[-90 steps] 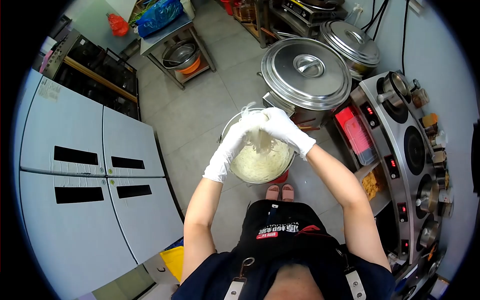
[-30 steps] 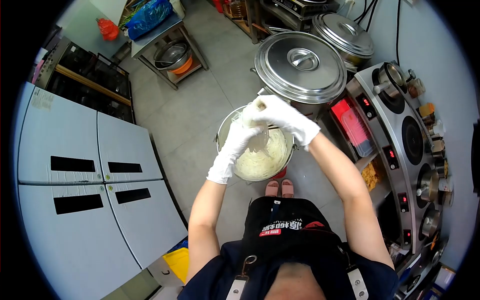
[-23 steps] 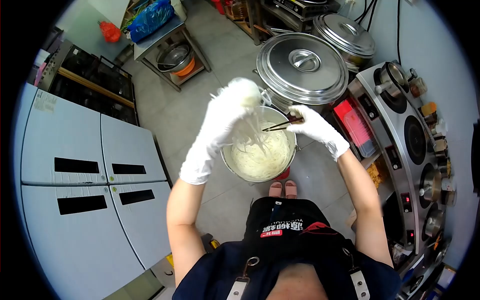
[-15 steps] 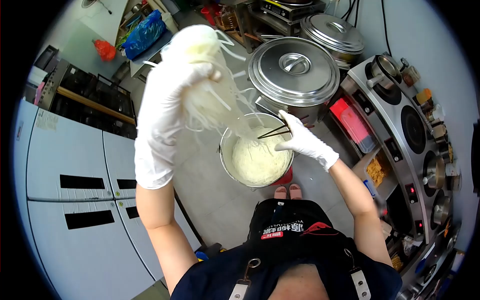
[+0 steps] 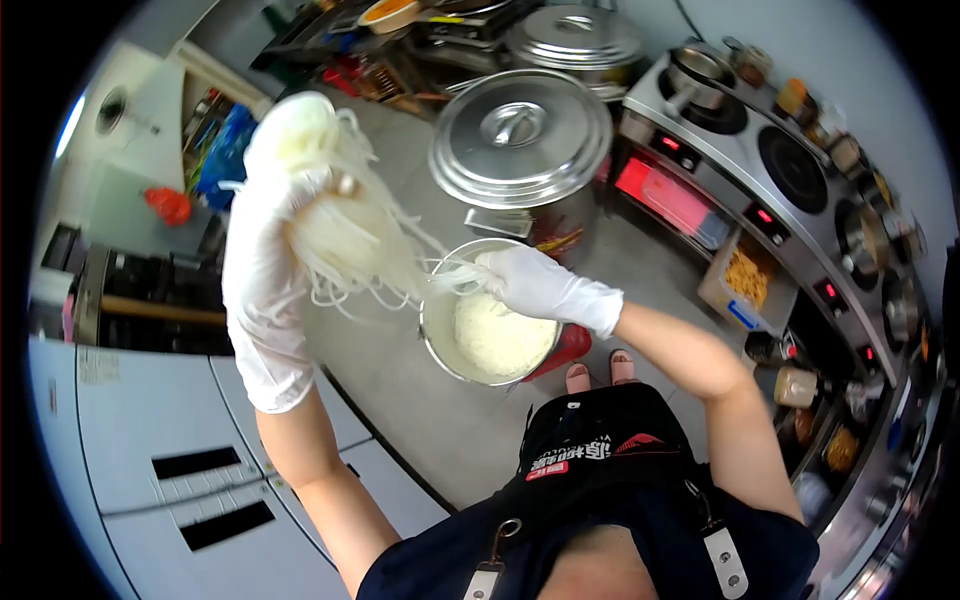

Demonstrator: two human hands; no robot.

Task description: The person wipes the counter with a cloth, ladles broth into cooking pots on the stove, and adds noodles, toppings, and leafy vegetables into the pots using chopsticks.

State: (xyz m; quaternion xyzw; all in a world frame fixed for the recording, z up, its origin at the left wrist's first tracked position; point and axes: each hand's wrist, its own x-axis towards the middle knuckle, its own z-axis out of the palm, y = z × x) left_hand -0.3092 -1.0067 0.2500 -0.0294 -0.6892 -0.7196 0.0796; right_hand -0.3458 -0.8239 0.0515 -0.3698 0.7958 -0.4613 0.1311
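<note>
My left hand (image 5: 290, 195), in a long white glove, is raised at the left and closed around a large bundle of white noodles (image 5: 350, 240). Loose strands hang from it and trail down to the right. Over the far rim of a metal bucket (image 5: 430, 345), my gloved right hand (image 5: 540, 285) is closed on the ends of several of these strands. More pale noodles (image 5: 500, 340) fill the bucket's lower part. I cannot see any chopsticks in the right hand now; its palm side is hidden.
A large lidded pot (image 5: 520, 140) stands just beyond the bucket, with another lidded pot (image 5: 575, 40) behind. Along the right runs a counter with hot plates (image 5: 795, 168) and small pans. White cabinets (image 5: 150, 430) are at the left. A red object (image 5: 562, 352) touches the bucket's side.
My left hand has moved left and slightly lower with the noodles. My right hand, earlier spread with dark chopsticks over the bucket, has closed on trailing strands. The whole view has turned.
</note>
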